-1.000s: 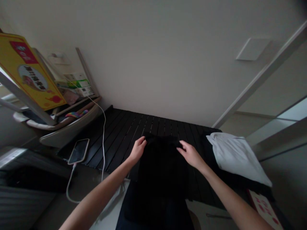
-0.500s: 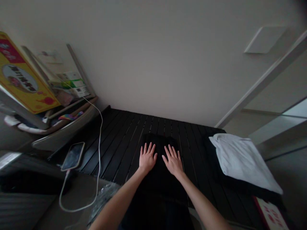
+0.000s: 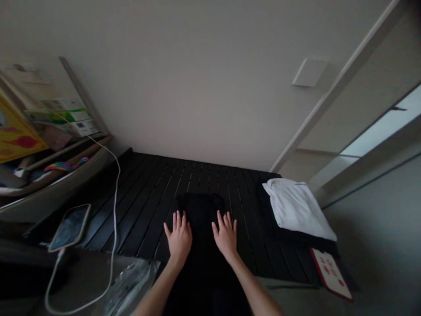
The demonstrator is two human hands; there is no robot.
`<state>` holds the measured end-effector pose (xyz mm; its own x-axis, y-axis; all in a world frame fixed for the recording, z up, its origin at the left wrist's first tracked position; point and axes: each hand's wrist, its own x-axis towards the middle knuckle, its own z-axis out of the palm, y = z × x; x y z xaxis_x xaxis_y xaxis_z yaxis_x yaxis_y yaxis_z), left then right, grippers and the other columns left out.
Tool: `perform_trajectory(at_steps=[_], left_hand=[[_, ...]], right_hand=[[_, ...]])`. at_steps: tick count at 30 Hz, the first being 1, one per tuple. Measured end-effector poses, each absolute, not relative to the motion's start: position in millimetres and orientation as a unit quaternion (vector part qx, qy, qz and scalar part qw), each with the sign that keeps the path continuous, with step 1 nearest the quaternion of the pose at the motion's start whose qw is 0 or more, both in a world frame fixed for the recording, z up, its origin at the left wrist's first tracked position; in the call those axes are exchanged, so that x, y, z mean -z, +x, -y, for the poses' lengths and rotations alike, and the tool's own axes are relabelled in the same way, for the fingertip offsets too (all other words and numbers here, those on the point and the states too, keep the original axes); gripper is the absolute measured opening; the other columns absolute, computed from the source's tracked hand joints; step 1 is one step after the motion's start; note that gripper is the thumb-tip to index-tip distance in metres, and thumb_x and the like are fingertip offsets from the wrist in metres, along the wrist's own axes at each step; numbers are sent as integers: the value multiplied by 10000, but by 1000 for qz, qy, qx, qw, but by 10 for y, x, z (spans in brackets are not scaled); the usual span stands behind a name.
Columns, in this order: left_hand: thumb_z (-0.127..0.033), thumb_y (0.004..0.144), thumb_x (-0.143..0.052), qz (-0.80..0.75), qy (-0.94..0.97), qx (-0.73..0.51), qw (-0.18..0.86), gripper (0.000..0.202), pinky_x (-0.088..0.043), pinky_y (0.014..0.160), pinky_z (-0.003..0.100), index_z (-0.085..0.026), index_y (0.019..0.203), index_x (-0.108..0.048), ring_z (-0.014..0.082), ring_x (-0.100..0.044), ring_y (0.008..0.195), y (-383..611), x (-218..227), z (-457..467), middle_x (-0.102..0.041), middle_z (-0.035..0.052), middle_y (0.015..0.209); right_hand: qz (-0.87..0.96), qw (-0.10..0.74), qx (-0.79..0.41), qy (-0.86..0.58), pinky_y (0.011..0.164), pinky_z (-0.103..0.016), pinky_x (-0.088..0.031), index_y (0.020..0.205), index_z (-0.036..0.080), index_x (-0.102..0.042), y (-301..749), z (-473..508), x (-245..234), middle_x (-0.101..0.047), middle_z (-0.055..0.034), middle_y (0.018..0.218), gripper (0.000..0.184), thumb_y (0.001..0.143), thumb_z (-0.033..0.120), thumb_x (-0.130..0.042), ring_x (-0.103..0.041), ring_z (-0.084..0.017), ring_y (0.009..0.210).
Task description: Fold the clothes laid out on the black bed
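A black garment [image 3: 201, 210] lies on the black slatted table [image 3: 144, 206], its near part hanging over the front edge toward me. My left hand [image 3: 178, 237] rests flat on its left side, fingers stretched out. My right hand [image 3: 225, 236] lies flat on its right side, fingers also spread. Neither hand holds anything. The cloth is dark against the dark table, so its edges are hard to trace.
A folded white cloth [image 3: 296, 208] sits on a dark pile at the table's right end, with a red-and-white card [image 3: 330, 273] below it. A phone [image 3: 69, 227] on a white cable [image 3: 113, 228] lies at left, near a cluttered shelf [image 3: 49, 145]. Crinkled plastic [image 3: 131, 285] is near my left forearm.
A second ago both hands gripped the garment's far corners. They let go, flattened on the cloth and have slid back toward me along it. My view has shifted right.
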<state>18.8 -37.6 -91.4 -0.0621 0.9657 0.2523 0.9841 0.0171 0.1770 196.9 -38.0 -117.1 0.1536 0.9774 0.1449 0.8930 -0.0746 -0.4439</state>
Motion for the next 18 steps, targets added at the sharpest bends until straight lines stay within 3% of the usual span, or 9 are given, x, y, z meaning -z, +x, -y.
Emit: perform_trajectory(at_steps=[4,8,12,15,18], left_hand=[[-98,923,-291,670,-719,182,-28,516,-169,1150,560,-164,1415,-433,235,-339,1388,210,922,507,-438,124,1451],[22,833,-274,614,-735,228,-173,638,-360,1106,449,-186,1413,-438,209,-469,1303,470,809,642,-490,78,1418],[2,831,-310,578,-695,321,-283,643,-457,1044,344,-220,1422,-436,223,-502,1270,920,515,751,-453,61,1447],[-52,876,-342,505,-695,401,-317,590,-418,1087,353,-272,1415,-442,209,-462,1303,1353,164,727,-490,32,1421],[-67,893,-343,423,-723,435,-330,579,-393,1111,381,-264,1432,-414,202,-441,1320,1892,-228,565,-485,39,1427]], right_hand=[[673,297,-152,-660,1132,-484,-283,1420,183,-424,2025,516,1129,-486,-129,1422,487,944,219,-330,-389,-232,1356],[692,361,-153,-605,1082,-400,-401,1454,278,-353,2070,645,935,-391,-29,1496,622,880,60,-255,-402,-176,1344],[694,412,-137,-574,1105,-409,-385,1467,357,-297,2397,781,579,-284,66,1545,728,833,7,-226,-365,-167,1367],[677,407,-98,-606,1135,-450,-327,1488,283,-270,2879,837,176,-210,31,1574,743,804,-5,-227,-285,-188,1408],[670,299,43,-678,1147,-475,-278,1493,211,-264,3462,796,-330,-220,-30,1573,763,763,-10,-269,-270,-199,1417]])
